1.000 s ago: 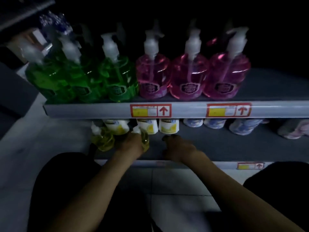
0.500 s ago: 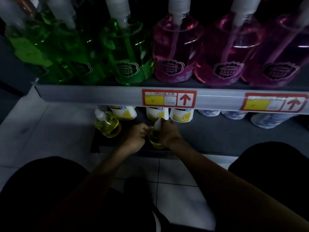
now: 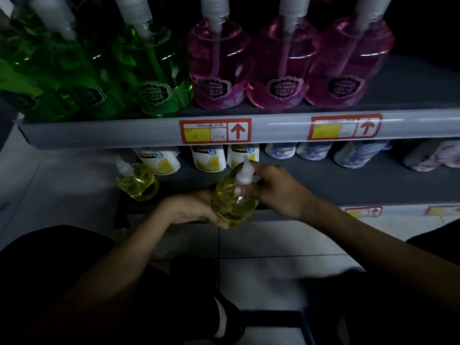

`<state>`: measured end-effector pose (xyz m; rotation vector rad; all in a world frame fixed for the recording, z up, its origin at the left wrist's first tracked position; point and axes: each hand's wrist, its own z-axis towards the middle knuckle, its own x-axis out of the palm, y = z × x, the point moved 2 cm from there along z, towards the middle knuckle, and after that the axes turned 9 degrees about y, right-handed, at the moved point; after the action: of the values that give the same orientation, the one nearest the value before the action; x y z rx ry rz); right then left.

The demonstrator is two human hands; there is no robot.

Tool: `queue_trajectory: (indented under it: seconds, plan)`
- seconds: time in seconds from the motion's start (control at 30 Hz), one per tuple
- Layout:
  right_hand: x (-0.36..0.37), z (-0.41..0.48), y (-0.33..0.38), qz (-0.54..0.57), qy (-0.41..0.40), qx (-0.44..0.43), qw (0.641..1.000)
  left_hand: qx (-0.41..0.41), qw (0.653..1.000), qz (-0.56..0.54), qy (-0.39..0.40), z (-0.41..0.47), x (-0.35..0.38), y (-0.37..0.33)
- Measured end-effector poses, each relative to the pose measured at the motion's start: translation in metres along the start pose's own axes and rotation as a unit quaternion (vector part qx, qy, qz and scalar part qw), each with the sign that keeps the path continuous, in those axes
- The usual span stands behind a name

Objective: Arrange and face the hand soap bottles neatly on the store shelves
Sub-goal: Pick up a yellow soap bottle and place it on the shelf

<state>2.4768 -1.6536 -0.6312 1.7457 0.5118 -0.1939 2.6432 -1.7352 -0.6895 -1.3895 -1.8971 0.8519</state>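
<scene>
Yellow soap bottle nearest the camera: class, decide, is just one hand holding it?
No: the left hand cups the body of the yellow bottle while the right hand grips it just below the pump.

Pump heads of green soap bottles (image 3: pixel 154 70) and pink soap bottles (image 3: pixel 283 66) cut off by top edge. Badge print on both too blurred to read. Price tags (image 3: pixel 215 130) on upper shelf rail (image 3: pixel 99 133): print too small. Lemon pouches (image 3: pixel 208 159) and blue-patterned packs (image 3: pixel 313 150) at back of lower shelf: tops hidden behind rail. Pinkish pack (image 3: pixel 433 158) at far right blurred, kind unclear. Yellow soap bottle (image 3: pixel 231 202): neck hidden under right hand (image 3: pixel 276 188), underside in left hand (image 3: pixel 189 207). Lower shelf edge tags (image 3: pixel 363 211) smeared.
</scene>
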Motion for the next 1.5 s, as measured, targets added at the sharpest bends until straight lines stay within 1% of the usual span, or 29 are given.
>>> queue_trajectory:
  seconds: [0.07,0.13,0.2,0.27,0.33,0.4,0.43,0.47,0.53,0.57,0.6,0.63,0.67,0.7,0.73,0.77,0.8,0.83,0.87,0.93,1.0,1.07,1.17,1.23,1.3,1.37,1.5]
  plan:
    - [-0.014,-0.022,0.009,0.074,-0.022,-0.006,0.997,0.010,0.994,-0.070,0.081,-0.006,0.016,-0.012]
    - [-0.029,-0.046,0.013,0.136,-0.052,-0.009,0.989,0.060,0.977,-0.154,0.131,-0.008,0.033,-0.025]
    - [-0.042,-0.069,0.021,0.140,-0.090,-0.005,0.986,0.107,0.958,-0.199,0.176,-0.011,0.051,-0.041]
    - [-0.055,-0.090,0.029,0.151,-0.121,-0.003,0.981,0.152,0.941,-0.208,0.221,-0.014,0.071,-0.059]
    - [-0.068,-0.108,0.033,0.170,-0.147,-0.005,0.974,0.185,0.927,-0.236,0.227,-0.017,0.091,-0.079]
    - [-0.080,-0.126,0.035,0.196,-0.163,-0.024,0.967,0.207,0.919,-0.275,0.192,-0.013,0.109,-0.095]
    - [-0.085,-0.133,0.035,0.214,-0.158,-0.040,0.963,0.210,0.913,-0.299,0.182,-0.010,0.117,-0.103]
    - [-0.089,-0.140,0.035,0.232,-0.141,-0.059,0.961,0.216,0.895,-0.333,0.206,-0.008,0.126,-0.110]
    - [-0.092,-0.151,0.037,0.260,-0.097,-0.107,0.955,0.254,0.813,-0.418,0.316,-0.008,0.146,-0.132]
    - [-0.092,-0.156,0.039,0.269,-0.091,-0.125,0.951,0.272,0.780,-0.442,0.349,-0.009,0.154,-0.140]
    - [-0.093,-0.162,0.041,0.268,-0.101,-0.138,0.948,0.292,0.774,-0.445,0.344,-0.009,0.160,-0.147]
    - [-0.095,-0.166,0.041,0.261,-0.117,-0.147,0.947,0.303,0.774,-0.447,0.330,-0.007,0.165,-0.151]
    - [-0.097,-0.170,0.042,0.251,-0.131,-0.155,0.947,0.304,0.787,-0.446,0.299,-0.006,0.168,-0.155]
    - [-0.099,-0.172,0.043,0.242,-0.146,-0.159,0.946,0.298,0.820,-0.426,0.241,-0.005,0.169,-0.157]
    - [-0.101,-0.175,0.044,0.236,-0.162,-0.161,0.944,0.296,0.862,-0.378,0.163,-0.005,0.169,-0.159]
    - [-0.104,-0.177,0.044,0.236,-0.181,-0.165,0.940,0.301,0.898,-0.310,0.078,-0.008,0.168,-0.163]
    - [-0.106,-0.179,0.044,0.239,-0.205,-0.170,0.934,0.309,0.923,-0.229,-0.006,-0.013,0.167,-0.168]
    - [-0.108,-0.180,0.045,0.237,-0.230,-0.178,0.927,0.325,0.931,-0.143,-0.078,-0.021,0.167,-0.175]
    - [-0.109,-0.182,0.046,0.231,-0.254,-0.189,0.920,0.347,0.927,-0.060,-0.131,-0.030,0.168,-0.181]
    - [-0.114,-0.188,0.057,0.221,-0.288,-0.233,0.902,0.390,0.897,0.056,-0.202,-0.048,0.173,-0.197]
    - [-0.124,-0.195,0.081,0.186,-0.314,-0.286,0.886,0.446,0.857,0.102,-0.236,-0.067,0.184,-0.221]
    - [-0.144,-0.201,0.118,0.137,-0.333,-0.353,0.864,0.502,0.810,0.134,-0.272,-0.086,0.190,-0.255]
    - [-0.184,-0.204,0.179,0.074,-0.329,-0.439,0.833,0.525,0.721,0.250,-0.377,-0.113,0.186,-0.313]
    - [-0.209,-0.198,0.212,0.013,-0.340,-0.464,0.818,0.532,0.675,0.309,-0.407,-0.126,0.179,-0.351]
    - [-0.230,-0.189,0.226,-0.018,-0.351,-0.483,0.802,0.533,0.656,0.341,-0.411,-0.133,0.173,-0.381]
    - [-0.245,-0.177,0.225,-0.006,-0.358,-0.498,0.790,0.524,0.650,0.363,-0.414,-0.131,0.168,-0.400]
    - [-0.260,-0.147,0.218,0.027,-0.356,-0.504,0.786,0.489,0.641,0.377,-0.456,-0.111,0.152,-0.409]
